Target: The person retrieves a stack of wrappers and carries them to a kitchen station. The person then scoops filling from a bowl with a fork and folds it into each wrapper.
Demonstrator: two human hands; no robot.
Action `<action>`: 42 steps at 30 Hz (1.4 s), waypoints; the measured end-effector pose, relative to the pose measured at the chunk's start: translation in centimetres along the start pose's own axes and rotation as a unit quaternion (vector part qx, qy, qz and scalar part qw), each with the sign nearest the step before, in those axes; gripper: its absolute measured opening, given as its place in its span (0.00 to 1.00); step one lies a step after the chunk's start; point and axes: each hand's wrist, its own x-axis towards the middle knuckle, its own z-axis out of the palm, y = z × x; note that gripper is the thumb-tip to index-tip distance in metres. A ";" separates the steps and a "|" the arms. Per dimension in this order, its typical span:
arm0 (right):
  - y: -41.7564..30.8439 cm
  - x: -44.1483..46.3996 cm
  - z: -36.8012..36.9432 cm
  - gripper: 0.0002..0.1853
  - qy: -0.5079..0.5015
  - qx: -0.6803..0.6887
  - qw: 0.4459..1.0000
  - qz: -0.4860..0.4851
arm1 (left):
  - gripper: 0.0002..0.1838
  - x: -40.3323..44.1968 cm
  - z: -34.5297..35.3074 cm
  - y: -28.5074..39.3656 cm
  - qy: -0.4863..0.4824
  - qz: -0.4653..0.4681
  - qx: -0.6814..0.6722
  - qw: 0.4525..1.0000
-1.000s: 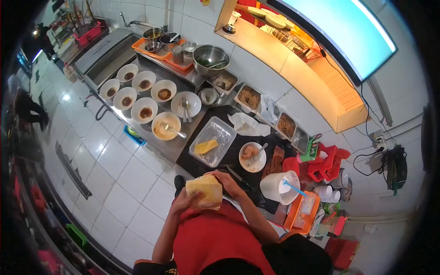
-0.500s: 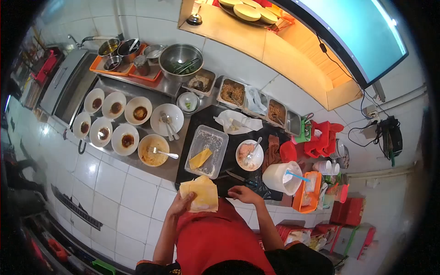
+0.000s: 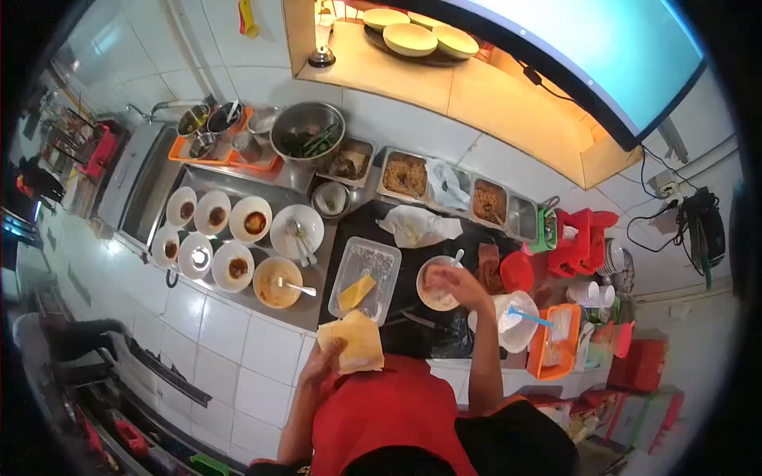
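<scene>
My left hand (image 3: 324, 361) is closed on a stack of yellow square dough wrappers (image 3: 355, 343), thumb on top, in front of the red apron. My right hand (image 3: 459, 285) hovers over a white bowl (image 3: 435, 305) and covers part of it. Its fingers are stretched out and look slightly apart, with nothing seen in them. A spoon (image 3: 458, 257) leans in that bowl, its handle sticking out past the hand; the pinkish filling is mostly hidden. Left of the bowl, a folded yellow dumpling (image 3: 357, 293) lies in a clear plastic container (image 3: 386, 274) dusted with white flour.
A knife (image 3: 421, 320) lies near the counter's front edge. At right stand a white bucket (image 3: 516, 324) and an orange basket (image 3: 553, 349). Several sauce bowls (image 3: 233, 266) line the left. Behind are metal food trays (image 3: 404, 173) and a steel bowl (image 3: 308, 132).
My right hand has moved up and forward from beside the apron to over the white bowl. My left hand still holds the wrappers. The whole view has shifted slightly.
</scene>
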 end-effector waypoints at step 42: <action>-14.8 24.7 -27.7 0.20 0.428 0.165 0.889 0.001 | 0.34 -0.5 0.6 -1.4 0.158 0.003 -0.053 0.986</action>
